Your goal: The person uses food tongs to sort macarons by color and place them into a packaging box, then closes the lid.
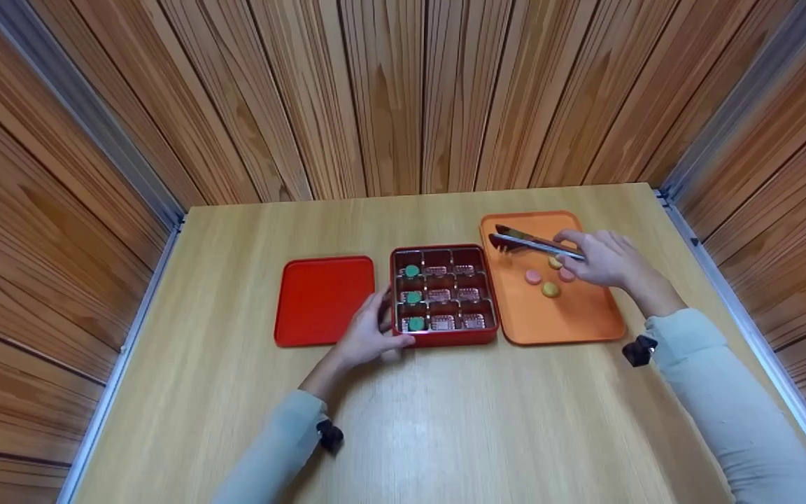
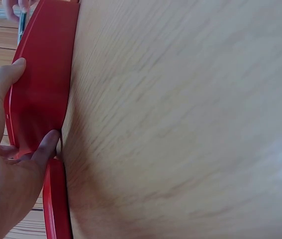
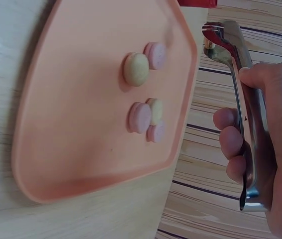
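Note:
My left hand (image 1: 368, 336) holds the near left corner of a red box (image 1: 445, 339), thumb on its front wall (image 2: 41, 74) and fingers along its left side. A clear divided insert fills the box. Its left column carries three green macarons (image 1: 413, 297); the middle and right columns hold none. My right hand (image 1: 602, 259) grips metal tongs (image 1: 536, 242) above the orange tray (image 1: 557, 325), their tips pointing left. In the right wrist view the tongs (image 3: 252, 124) have their arms slightly apart. Below them, pink macarons (image 3: 140, 117) and yellow macarons (image 3: 136, 69) lie on the tray.
A flat red lid (image 1: 324, 301) lies left of the box, near my left fingers. The orange tray stands close along the box's right side. Wood-patterned walls (image 1: 396, 98) rise behind the table (image 1: 445, 420) and on both sides.

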The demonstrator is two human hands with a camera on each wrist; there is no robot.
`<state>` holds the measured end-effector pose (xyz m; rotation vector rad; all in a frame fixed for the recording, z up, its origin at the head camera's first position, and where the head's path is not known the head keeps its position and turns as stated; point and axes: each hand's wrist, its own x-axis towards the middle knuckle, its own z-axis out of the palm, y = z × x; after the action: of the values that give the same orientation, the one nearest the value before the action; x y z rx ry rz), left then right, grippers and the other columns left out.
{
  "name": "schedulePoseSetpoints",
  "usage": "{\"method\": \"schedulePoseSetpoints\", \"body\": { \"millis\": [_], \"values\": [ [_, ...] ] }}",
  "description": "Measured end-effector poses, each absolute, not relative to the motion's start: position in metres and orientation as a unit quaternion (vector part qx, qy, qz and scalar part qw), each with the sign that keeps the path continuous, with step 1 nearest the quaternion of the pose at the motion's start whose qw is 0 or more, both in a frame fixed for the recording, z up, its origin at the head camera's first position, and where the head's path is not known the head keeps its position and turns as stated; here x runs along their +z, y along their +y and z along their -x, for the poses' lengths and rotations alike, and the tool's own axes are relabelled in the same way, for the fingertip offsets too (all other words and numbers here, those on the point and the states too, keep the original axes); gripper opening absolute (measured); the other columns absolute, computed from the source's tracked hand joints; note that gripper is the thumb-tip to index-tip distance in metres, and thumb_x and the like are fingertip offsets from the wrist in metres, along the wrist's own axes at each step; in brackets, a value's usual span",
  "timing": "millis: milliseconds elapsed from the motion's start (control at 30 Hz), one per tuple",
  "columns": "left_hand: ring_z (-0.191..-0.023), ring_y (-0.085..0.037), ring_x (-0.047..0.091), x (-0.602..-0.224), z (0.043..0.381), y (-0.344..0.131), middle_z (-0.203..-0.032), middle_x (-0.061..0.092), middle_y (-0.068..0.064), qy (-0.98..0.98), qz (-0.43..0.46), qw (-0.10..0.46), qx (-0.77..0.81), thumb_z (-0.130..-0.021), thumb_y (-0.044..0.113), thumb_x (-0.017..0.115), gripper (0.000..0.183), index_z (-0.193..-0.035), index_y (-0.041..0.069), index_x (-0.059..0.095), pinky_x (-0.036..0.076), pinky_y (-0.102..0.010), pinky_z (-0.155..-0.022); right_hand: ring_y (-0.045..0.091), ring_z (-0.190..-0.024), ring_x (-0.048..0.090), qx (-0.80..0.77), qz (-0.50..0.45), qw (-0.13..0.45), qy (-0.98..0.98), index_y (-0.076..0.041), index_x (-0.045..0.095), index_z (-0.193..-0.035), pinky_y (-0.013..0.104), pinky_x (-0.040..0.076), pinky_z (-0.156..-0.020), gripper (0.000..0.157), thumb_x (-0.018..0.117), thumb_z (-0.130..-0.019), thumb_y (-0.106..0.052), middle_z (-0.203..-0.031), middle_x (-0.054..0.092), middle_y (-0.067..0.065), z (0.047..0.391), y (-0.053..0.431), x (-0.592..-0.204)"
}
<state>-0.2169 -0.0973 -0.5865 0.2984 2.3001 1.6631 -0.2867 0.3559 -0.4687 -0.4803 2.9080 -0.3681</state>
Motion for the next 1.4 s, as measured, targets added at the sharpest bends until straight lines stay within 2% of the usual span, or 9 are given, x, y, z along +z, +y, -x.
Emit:
{"method": "schedulePoseSetpoints", "body": {
  "millis": [533, 800, 1033, 1400],
  "values": [
    [-0.167, -0.039, 0.042, -0.587, 0.216, -0.097, -0.179, 0.039, -0.021, 0.794, -0.107, 0.136, 0.582, -0.089, 0.015, 0.097, 0.117, -0.18, 0.009, 0.023, 0.048, -0.05, -0.133, 0.019, -0.051, 0.044, -0.12, 0.188, 0.073, 0.972, -0.011, 0.063, -0.152, 0.026, 0.031, -0.05, 0.045, 0.064, -0.113, -0.034, -0.065, 0.046, -0.002, 0.29, 0.335, -0.455],
    [-0.168, -0.037, 0.041, -0.586, 0.216, -0.096, -0.181, 0.037, -0.017, 0.799, -0.092, 0.146, 0.576, -0.09, 0.018, 0.098, 0.118, -0.181, 0.015, 0.022, 0.046, -0.05, -0.135, 0.018, -0.049, 0.049, -0.128, 0.197, 0.08, 0.969, -0.012, 0.063, -0.151, 0.026, 0.031, -0.049, 0.042, 0.063, -0.114, -0.032, -0.063, 0.059, -0.002, 0.29, 0.321, -0.454],
    [-0.167, -0.037, 0.041, -0.584, 0.216, -0.096, -0.179, 0.04, -0.017, 0.806, -0.098, 0.138, 0.567, -0.09, 0.022, 0.098, 0.117, -0.181, 0.015, 0.024, 0.042, -0.052, -0.138, 0.015, -0.048, 0.039, -0.13, 0.221, 0.053, 0.965, -0.01, 0.067, -0.146, 0.025, 0.027, -0.048, 0.038, 0.064, -0.113, -0.028, -0.063, 0.046, -0.004, 0.289, 0.308, -0.456],
    [-0.168, -0.037, 0.04, -0.585, 0.216, -0.095, -0.181, 0.036, -0.017, 0.805, -0.092, 0.144, 0.569, -0.09, 0.024, 0.097, 0.117, -0.181, 0.015, 0.023, 0.045, -0.051, -0.136, 0.015, -0.047, 0.045, -0.15, 0.224, 0.079, 0.96, -0.015, 0.065, -0.148, 0.024, 0.03, -0.047, 0.039, 0.064, -0.114, -0.033, -0.064, 0.058, -0.003, 0.29, 0.28, -0.46]
  ]
}}
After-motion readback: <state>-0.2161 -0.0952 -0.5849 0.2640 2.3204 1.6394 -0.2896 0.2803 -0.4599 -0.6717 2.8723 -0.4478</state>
